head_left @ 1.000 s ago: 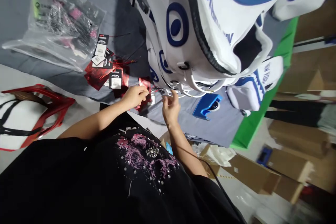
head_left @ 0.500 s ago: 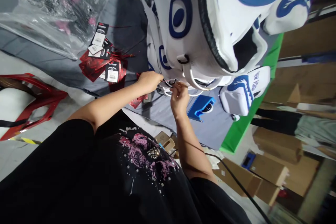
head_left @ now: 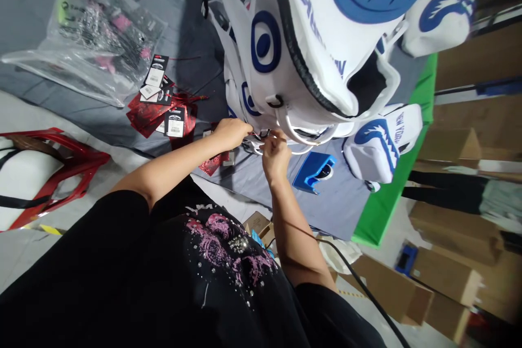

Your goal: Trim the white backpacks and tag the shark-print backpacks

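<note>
Left hand (head_left: 232,134) moved nearer right hand (head_left: 277,159), fingers (head_left: 269,144) curled, beside bags (head_left: 293,87)

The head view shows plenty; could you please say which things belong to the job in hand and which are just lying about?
Seemingly in the job: white bags, by the left hand and right hand; hang tags.
Apparently lying about: blue plastic holder; cardboard boxes; clear plastic bag, hard to tell.

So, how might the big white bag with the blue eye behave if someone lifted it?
The big white bag would probably give yet keep some shape, since its rounded sides look padded. Its white handle, a loose-looking loop, might swing. It could also drag its neighbour, as another blue-eyed bag appears packed close against it.
</note>
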### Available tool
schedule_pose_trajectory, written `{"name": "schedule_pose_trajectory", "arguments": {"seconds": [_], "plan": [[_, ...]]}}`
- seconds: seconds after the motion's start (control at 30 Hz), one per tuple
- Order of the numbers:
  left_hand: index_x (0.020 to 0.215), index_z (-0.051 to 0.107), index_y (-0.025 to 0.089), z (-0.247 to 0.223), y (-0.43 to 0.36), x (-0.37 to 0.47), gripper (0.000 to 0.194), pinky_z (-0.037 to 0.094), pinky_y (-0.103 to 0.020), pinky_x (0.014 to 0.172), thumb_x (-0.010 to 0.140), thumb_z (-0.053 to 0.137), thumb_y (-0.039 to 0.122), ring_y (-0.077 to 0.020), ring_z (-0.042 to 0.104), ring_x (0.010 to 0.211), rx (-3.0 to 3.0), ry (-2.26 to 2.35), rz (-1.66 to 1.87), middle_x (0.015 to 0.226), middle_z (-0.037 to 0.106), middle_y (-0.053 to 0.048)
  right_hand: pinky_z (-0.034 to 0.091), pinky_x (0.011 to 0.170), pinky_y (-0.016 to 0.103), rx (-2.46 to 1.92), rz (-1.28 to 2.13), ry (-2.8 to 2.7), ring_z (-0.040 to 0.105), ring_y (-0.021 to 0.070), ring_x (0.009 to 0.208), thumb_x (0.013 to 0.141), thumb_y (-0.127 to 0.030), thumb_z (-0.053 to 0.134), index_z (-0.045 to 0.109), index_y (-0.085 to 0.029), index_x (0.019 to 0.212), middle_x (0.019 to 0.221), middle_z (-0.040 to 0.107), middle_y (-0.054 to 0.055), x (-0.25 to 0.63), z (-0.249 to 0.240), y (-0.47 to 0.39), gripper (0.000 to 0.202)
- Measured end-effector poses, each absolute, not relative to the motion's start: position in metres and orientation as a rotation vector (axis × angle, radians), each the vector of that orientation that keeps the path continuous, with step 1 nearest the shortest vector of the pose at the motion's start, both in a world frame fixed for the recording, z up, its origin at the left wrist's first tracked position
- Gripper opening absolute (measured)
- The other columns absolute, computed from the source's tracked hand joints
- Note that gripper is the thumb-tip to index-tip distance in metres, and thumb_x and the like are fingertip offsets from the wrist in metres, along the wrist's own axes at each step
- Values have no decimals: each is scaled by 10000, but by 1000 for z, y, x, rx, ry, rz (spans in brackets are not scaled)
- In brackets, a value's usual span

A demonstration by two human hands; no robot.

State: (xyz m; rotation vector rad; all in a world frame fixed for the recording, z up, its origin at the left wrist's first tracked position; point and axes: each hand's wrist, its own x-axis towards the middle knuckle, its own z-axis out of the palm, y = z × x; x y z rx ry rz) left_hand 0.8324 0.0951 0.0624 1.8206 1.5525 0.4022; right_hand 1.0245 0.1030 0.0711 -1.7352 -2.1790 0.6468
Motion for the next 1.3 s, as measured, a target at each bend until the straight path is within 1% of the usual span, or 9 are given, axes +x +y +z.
{"name": "schedule_pose_trajectory", "arguments": {"seconds": [0.2, 0.3, 0.47, 0.57, 0.7, 0.83, 0.97, 1.13, 1.3], "plan": [[1086, 750, 269, 67, 114, 845, 305, 486, -274, 919, 939, 498, 181, -187, 683, 1110, 1773, 1428, 444, 1146, 759, -16, 417, 730, 343, -2127, 321, -2457, 669, 270, 791, 972, -273, 442, 686, -146, 1087, 862, 727, 150, 1009, 98, 102, 298], [1107, 735, 247, 68, 115, 835, 248, 474, -273, 925, 941, 553, 277, -200, 673, 1116, 1730, 1423, 421, 1150, 754, -25, 372, 688, 323, -2149, 305, -2513, 616, 234, 722, 945, -251, 465, 691, -151, 941, 755, 685, 122, 1011, 110, 102, 248], [1251, 636, 181, 67, 102, 806, 379, 442, -259, 710, 923, 614, 369, -169, 678, 810, 1602, 1301, 527, 874, 742, -13, 265, 493, 257, -2023, 1507, -1730, 353, 107, 447, 788, -336, 641, 547, -212, 696, 504, 460, -36, 1023, 116, 108, 180], [1273, 586, 169, 63, 88, 799, 438, 440, -253, 730, 867, 687, 295, -158, 673, 831, 1523, 1230, 719, 909, 730, -7, 211, 440, 217, -1754, 1948, -1223, 271, 59, 411, 689, -393, 765, 487, -220, 680, 502, 407, -81, 1022, 114, 112, 328], [1225, 561, 209, 51, 71, 803, 476, 475, -277, 894, 789, 751, 195, -183, 663, 1081, 1466, 1159, 910, 1165, 700, -32, 208, 431, 180, -1560, 2136, -916, 237, 29, 422, 652, -352, 844, 434, -208, 671, 529, 354, -108, 1018, 111, 112, 435], [1091, 590, 197, 44, 63, 812, 258, 492, -254, 882, 865, 591, 72, -141, 683, 999, 1367, 1270, 1094, 1041, 725, -12, 236, 438, 191, -1575, 2120, -881, 261, 42, 436, 685, -318, 827, 447, -213, 691, 546, 363, -106, 1017, 109, 110, 395], [1035, 623, 192, 43, 61, 818, 139, 497, -248, 879, 946, 538, 127, -129, 687, 962, 1427, 1384, 1191, 1033, 735, -29, 307, 477, 233, -1658, 2044, -968, 301, 68, 461, 732, -337, 768, 471, -220, 691, 571, 425, -81, 1018, 107, 109, 321], [975, 687, 188, 39, 60, 825, 161, 473, -320, 859, 990, 532, 227, -182, 668, 946, 1854, 1438, 981, 993, 734, -66, 348, 493, 250, -1682, 1998, -1068, 333, 78, 480, 672, -404, 816, 547, -224, 737, 608, 484, -66, 1018, 109, 110, 330], [922, 730, 235, 46, 55, 837, 322, 361, -424, 972, 1036, 430, 261, -229, 584, 1128, 2137, 1459, 965, 1178, 724, -50, 377, 512, 228, -1629, 1833, -1148, 457, 88, 575, 568, -466, 893, 616, -205, 743, 694, 563, -36, 1013, 104, 104, 419]]}}
